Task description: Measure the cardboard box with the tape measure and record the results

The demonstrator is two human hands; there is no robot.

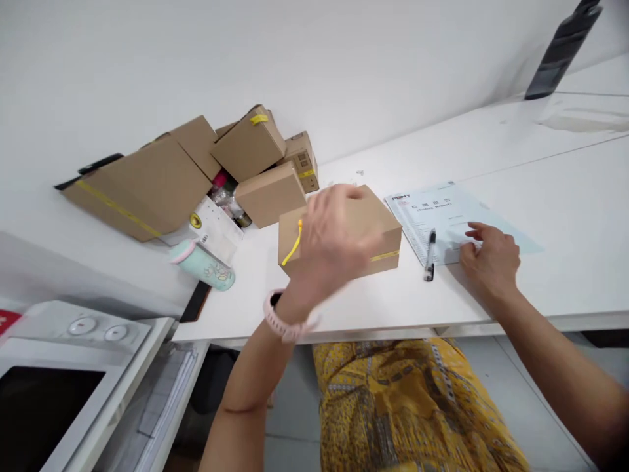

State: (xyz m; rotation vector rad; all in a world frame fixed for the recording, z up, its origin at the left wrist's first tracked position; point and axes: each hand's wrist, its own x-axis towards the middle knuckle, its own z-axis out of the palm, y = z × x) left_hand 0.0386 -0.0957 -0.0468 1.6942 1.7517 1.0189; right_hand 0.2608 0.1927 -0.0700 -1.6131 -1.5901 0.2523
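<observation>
A closed cardboard box [376, 219] lies on the white table [265, 295] in front of me, with yellow tape at its side and a loose yellow pull strip at its left end. My left hand [331, 239], wearing a pink watch band, is over this box and smeared by motion. Whether it touches the box or has its fingers closed I cannot tell. My right hand [493, 255] rests at the lower right of a printed report [425, 216], thumb and index finger apart and nothing visible between them. A black pen [430, 254] lies just left of that hand, partly on the report.
Several cardboard boxes [270, 196] are piled against the wall at the back left. Before them stand a white carton [221, 226] and a mint tumbler [204, 263]. A dark bottle [560, 56] is at the far right. A microwave [73, 367] sits lower left.
</observation>
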